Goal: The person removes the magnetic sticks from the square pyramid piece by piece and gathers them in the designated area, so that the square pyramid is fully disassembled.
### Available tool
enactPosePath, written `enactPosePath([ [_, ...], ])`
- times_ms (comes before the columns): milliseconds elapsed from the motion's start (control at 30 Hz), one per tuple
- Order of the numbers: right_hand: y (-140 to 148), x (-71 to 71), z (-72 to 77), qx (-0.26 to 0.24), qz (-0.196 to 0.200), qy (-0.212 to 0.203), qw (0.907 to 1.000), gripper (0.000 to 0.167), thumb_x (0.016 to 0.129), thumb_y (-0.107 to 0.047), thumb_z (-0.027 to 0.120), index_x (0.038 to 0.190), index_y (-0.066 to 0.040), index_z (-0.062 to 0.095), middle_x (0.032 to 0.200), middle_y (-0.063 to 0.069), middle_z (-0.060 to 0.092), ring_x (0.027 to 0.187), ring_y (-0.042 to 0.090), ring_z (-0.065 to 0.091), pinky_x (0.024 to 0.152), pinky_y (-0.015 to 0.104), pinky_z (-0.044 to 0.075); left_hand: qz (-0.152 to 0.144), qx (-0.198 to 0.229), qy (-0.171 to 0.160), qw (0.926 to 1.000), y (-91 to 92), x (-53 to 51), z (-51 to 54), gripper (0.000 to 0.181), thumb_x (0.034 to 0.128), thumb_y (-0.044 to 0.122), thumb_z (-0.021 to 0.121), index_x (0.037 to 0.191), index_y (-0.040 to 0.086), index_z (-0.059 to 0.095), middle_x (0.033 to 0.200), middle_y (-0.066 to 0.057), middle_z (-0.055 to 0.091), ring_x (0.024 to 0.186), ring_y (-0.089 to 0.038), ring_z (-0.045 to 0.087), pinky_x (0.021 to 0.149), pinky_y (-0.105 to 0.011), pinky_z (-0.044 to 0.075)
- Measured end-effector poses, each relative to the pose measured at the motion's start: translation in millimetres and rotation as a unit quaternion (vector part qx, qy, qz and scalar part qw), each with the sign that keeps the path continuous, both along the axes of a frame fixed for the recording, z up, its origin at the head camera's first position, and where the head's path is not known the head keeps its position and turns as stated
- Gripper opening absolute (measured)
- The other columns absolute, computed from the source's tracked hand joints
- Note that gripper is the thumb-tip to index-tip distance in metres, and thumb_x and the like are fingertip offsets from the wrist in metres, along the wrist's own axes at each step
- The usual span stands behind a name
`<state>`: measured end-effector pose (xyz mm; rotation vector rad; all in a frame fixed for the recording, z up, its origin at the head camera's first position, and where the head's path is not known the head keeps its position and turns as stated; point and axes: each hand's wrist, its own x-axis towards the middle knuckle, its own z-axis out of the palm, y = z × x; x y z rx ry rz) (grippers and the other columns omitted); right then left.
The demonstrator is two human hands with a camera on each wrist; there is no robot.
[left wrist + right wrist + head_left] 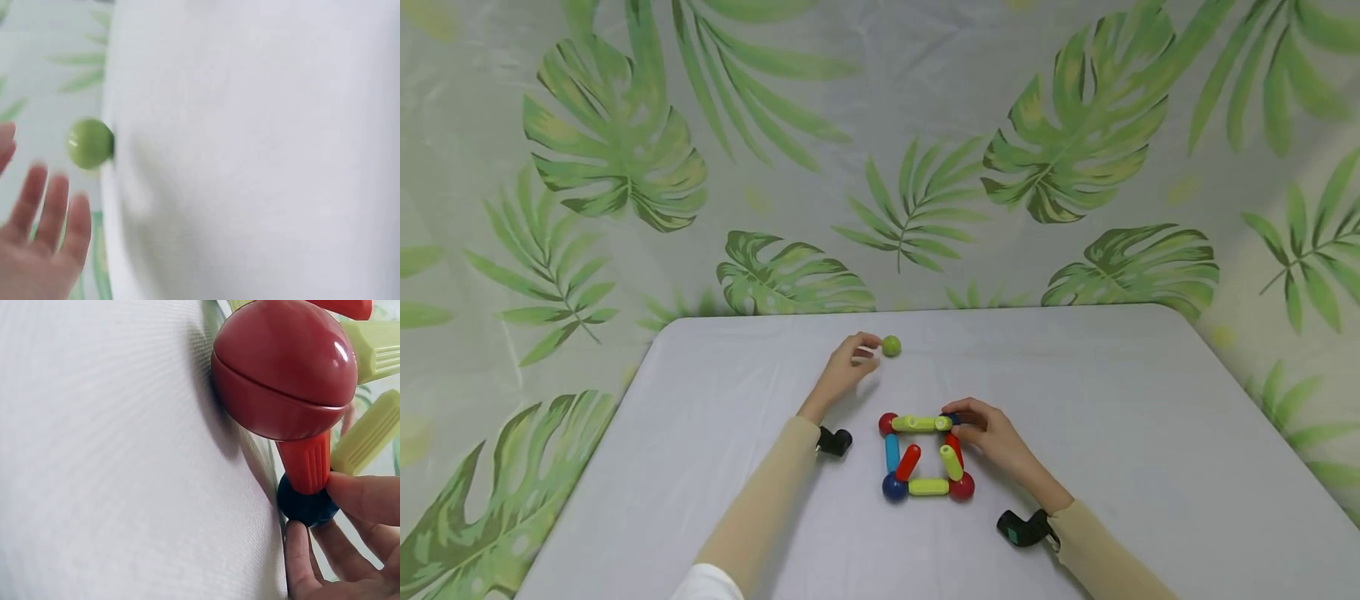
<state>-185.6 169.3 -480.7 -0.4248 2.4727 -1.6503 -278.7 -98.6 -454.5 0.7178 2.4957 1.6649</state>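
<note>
A square frame of rods and balls lies on the table. At its front corners sit a dark blue ball (895,487) and a red ball (962,487); another red ball (888,424) forms the back left one. My right hand (996,437) holds the dark blue ball (306,503) of the back right corner between thumb and fingers. From the front corners rise a slanted red rod (908,462) and a yellow-green rod (951,462). Beyond the frame, my left hand (846,367) is beside a loose green ball (90,143), its fingers loosely bent and apart from the ball in the left wrist view.
A white cloth covers the table (1075,375), whose far edge lies just behind the green ball. Behind hangs a leaf-patterned curtain (925,100). A black wrist camera (835,442) sits on the left wrist, another black camera (1024,528) on the right.
</note>
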Motion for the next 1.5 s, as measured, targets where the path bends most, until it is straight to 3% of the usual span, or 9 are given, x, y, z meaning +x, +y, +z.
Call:
enactPosePath([
  [133,1.2,0.3,0.5,0.007,-0.004,-0.006,1.0,0.026,0.092,0.001,0.058,0.118,-0.002,0.06,0.12,0.014,0.06,0.11,0.032,0.056,0.094,0.044,0.046,-0.143,0.0,-0.038,0.989,-2.4,32.9,1.5,0.026,0.0909,-0.001,0.06,0.117,-0.003,0.056,0.118,-0.02,0.057,0.113,-0.035,0.054,0.096,-0.043,0.044],
  [267,2.8,-0.6,-0.1,0.007,-0.009,-0.013,0.9998,0.026,0.093,0.0,0.058,0.118,-0.003,0.06,0.121,0.014,0.059,0.11,0.032,0.056,0.094,0.045,0.046,-0.182,-0.062,-0.014,0.9813,7.8,52.4,-1.1,0.026,0.0888,0.006,0.067,0.113,0.01,0.059,0.112,-0.002,0.061,0.109,-0.018,0.056,0.097,-0.037,0.043],
  [600,0.7,-0.4,-0.6,0.002,0.003,-0.018,0.9998,0.026,0.094,-0.001,0.057,0.12,-0.002,0.059,0.122,0.015,0.058,0.111,0.032,0.056,0.093,0.043,0.047,-0.064,-0.114,0.107,0.9857,17.0,59.1,-0.9,0.023,0.093,0.008,0.062,0.116,0.008,0.063,0.11,-0.002,0.064,0.098,-0.015,0.06,0.088,-0.028,0.048],
  [733,0.4,-0.1,1.3,0.002,0.005,-0.014,0.9999,0.027,0.094,-0.001,0.057,0.12,-0.002,0.059,0.123,0.015,0.058,0.112,0.032,0.055,0.093,0.041,0.047,0.017,-0.106,0.114,0.9877,-7.0,36.5,3.2,0.024,0.0872,0.0,0.067,0.111,0.002,0.066,0.106,-0.01,0.065,0.096,-0.022,0.061,0.085,-0.033,0.05],
  [900,-0.2,0.3,2.6,0.002,0.0,-0.013,0.9999,0.026,0.094,-0.001,0.057,0.12,-0.003,0.059,0.123,0.015,0.058,0.113,0.033,0.054,0.094,0.043,0.046,0.112,-0.193,0.07,0.9723,-54.4,-2.0,0.4,0.022,0.0839,-0.005,0.068,0.105,0.002,0.069,0.104,-0.012,0.066,0.1,-0.027,0.059,0.09,-0.037,0.046],
  [1100,-1.9,1.5,0.4,0.005,0.0,-0.02,0.9998,0.027,0.094,-0.001,0.057,0.12,-0.003,0.059,0.123,0.015,0.057,0.113,0.032,0.054,0.095,0.043,0.046,0.118,-0.257,0.0,0.9591,-85.5,-25.1,-5.9,0.023,0.0861,-0.005,0.066,0.108,0.001,0.068,0.107,-0.015,0.062,0.103,-0.03,0.057,0.092,-0.04,0.045],
  [1300,-2.7,0.3,-1.7,-0.002,0.002,-0.017,0.9998,0.027,0.094,0.0,0.057,0.121,-0.003,0.058,0.123,0.015,0.057,0.114,0.033,0.054,0.094,0.042,0.046,0.129,-0.265,0.014,0.9556,-87.8,-26.3,-5.5,0.029,0.0859,-0.001,0.067,0.114,0.002,0.065,0.11,-0.018,0.058,0.106,-0.034,0.051,0.097,-0.047,0.039],
  [1400,-2.0,0.1,-1.6,-0.002,0.002,-0.017,0.9999,0.027,0.094,0.0,0.057,0.121,-0.003,0.058,0.123,0.015,0.057,0.113,0.033,0.054,0.094,0.042,0.046,0.13,-0.223,0.047,0.965,-77.0,-16.1,-1.6,0.031,0.0846,0.0,0.069,0.115,0.004,0.064,0.112,-0.019,0.056,0.108,-0.037,0.049,0.098,-0.048,0.037],
  [1500,-0.8,0.9,-1.7,0.001,0.0,-0.018,0.9998,0.027,0.094,0.0,0.057,0.12,-0.003,0.058,0.123,0.015,0.057,0.113,0.033,0.054,0.094,0.041,0.046,0.069,-0.132,0.068,0.9864,-48.2,4.7,4.3,0.028,0.0847,0.0,0.07,0.112,0.002,0.064,0.109,-0.021,0.058,0.103,-0.036,0.053,0.092,-0.045,0.043],
])
